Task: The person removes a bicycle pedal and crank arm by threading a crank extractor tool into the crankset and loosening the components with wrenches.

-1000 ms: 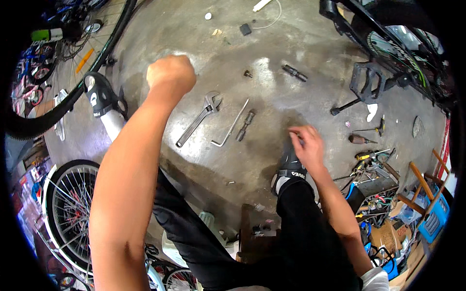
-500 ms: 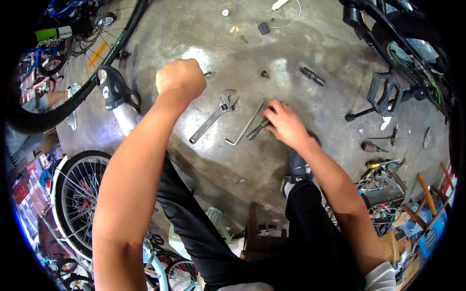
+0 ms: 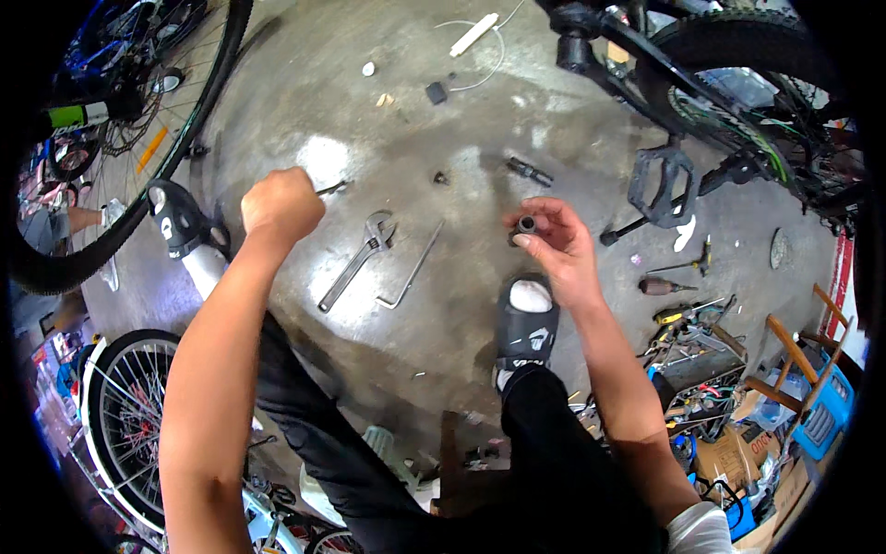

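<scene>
My left hand [image 3: 281, 203] is closed in a fist over the floor, a thin dark piece poking out at its right; what it grips is mostly hidden. My right hand [image 3: 554, 249] pinches a dark tubular metal tool [image 3: 526, 224], seen end-on, above my sandalled right foot [image 3: 526, 328]. Between my hands an adjustable wrench [image 3: 351, 268] and an L-shaped hex key [image 3: 410, 270] lie on the concrete floor [image 3: 388, 148]. Beyond them are a small dark fitting [image 3: 440, 177] and another dark cylindrical tool [image 3: 529, 171].
Bicycles stand at upper left and right, one pedal [image 3: 660, 185] near my right hand. A white-rimmed wheel [image 3: 129, 425] is at lower left. Screwdrivers [image 3: 664, 286], a tool pile [image 3: 692, 342] and a wooden frame [image 3: 794, 351] are at right. Someone's leg [image 3: 88, 218] shows at far left.
My right hand reached to the dark tool beside the hex key, took hold of it and lifted it away to the right. My left hand stays fisted. The whole view has shifted.
</scene>
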